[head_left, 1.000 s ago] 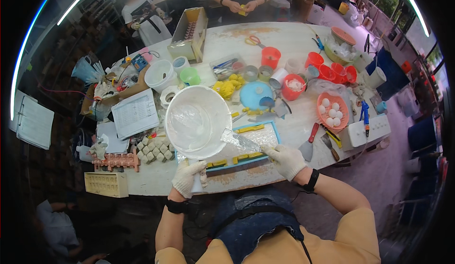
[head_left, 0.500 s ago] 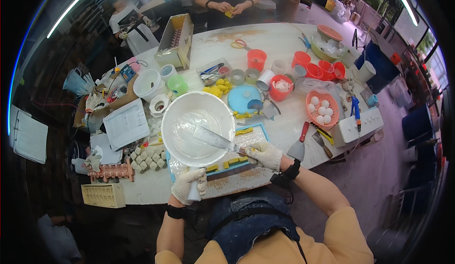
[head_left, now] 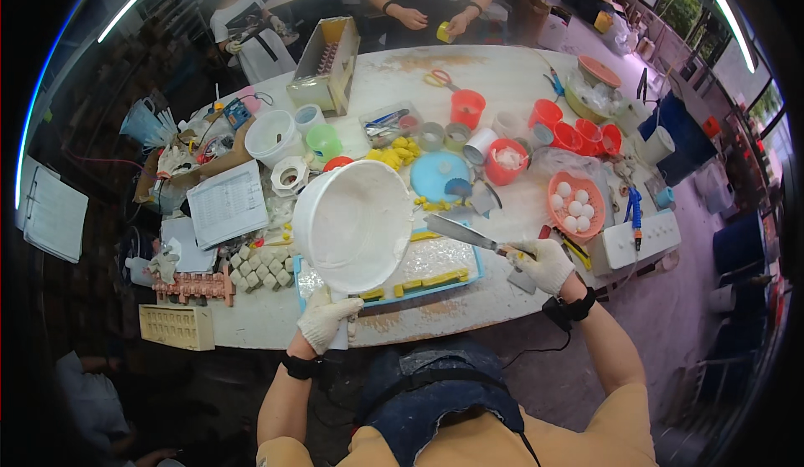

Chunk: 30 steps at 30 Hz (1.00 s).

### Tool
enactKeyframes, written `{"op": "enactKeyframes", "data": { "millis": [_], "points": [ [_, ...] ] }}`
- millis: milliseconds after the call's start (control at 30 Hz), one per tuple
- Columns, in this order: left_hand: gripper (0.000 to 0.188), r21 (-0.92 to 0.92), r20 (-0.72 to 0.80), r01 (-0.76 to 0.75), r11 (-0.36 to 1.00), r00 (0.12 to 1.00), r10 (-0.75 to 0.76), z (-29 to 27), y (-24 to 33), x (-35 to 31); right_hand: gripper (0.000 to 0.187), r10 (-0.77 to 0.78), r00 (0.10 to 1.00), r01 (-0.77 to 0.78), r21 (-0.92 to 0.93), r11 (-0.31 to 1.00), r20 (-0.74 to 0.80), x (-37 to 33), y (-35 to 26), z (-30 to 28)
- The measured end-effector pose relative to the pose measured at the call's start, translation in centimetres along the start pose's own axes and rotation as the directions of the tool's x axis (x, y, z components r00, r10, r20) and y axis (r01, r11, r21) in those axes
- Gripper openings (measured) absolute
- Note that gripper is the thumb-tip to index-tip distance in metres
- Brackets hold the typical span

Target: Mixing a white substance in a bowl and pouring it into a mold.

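My left hand [head_left: 325, 318], in a white knit glove, grips the handle of a big white plastic dipper [head_left: 316, 226]. The dipper is tilted, its mouth facing up and right, with a whitish smear inside. To its right, my gloved right hand [head_left: 546, 266] holds a putty knife [head_left: 462, 232] by its handle. The long metal blade points left, just off the dipper's rim. Below both lies a shallow blue-edged tray [head_left: 477, 268] with a glossy whitish filling and yellow strips [head_left: 431, 283] along its near side. Part of the tray is hidden behind the dipper.
Red cups [head_left: 468, 109], a blue disc [head_left: 439, 175] and yellow lumps [head_left: 395, 155] stand behind the tray. A salmon basket [head_left: 556, 207] of white balls sits right, above a white box [head_left: 657, 231]. Small blocks [head_left: 255, 268] lie left. A person [head_left: 427, 2] works across the table.
My right hand has moved right, drawing the putty knife out of the dipper. The dipper has tipped from facing up toward the right. The person opposite has parted their hands.
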<state>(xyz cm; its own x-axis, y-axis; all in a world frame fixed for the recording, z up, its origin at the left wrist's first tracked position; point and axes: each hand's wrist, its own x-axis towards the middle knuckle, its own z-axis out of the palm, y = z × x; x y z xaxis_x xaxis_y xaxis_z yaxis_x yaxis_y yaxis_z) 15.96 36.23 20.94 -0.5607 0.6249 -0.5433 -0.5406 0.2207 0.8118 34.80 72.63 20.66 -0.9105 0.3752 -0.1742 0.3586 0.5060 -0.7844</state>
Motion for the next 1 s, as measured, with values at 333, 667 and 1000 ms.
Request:
{"op": "enactKeyframes", "data": {
  "millis": [333,667,1000],
  "points": [
    [0.035,0.406,-0.004,-0.185,0.895,0.979,0.204,3.2,3.0,-1.5,0.032,-0.193,0.979,0.164,-0.298,0.94,-0.07,0.3,-2.8,5.1],
    [0.027,0.207,-0.145,-0.049,0.977,0.986,0.08,3.4,-0.2,0.6,0.033,-0.089,0.963,0.16,-0.27,0.95,0.255,-1.8,-1.2,4.5],
    [0.021,-0.499,-0.18,-0.314,0.808,0.949,0.257,3.4,-2.6,-2.6,0.032,-0.037,0.974,0.066,0.123,0.99,-0.226,-4.4,9.0,5.9]
  ]
}}
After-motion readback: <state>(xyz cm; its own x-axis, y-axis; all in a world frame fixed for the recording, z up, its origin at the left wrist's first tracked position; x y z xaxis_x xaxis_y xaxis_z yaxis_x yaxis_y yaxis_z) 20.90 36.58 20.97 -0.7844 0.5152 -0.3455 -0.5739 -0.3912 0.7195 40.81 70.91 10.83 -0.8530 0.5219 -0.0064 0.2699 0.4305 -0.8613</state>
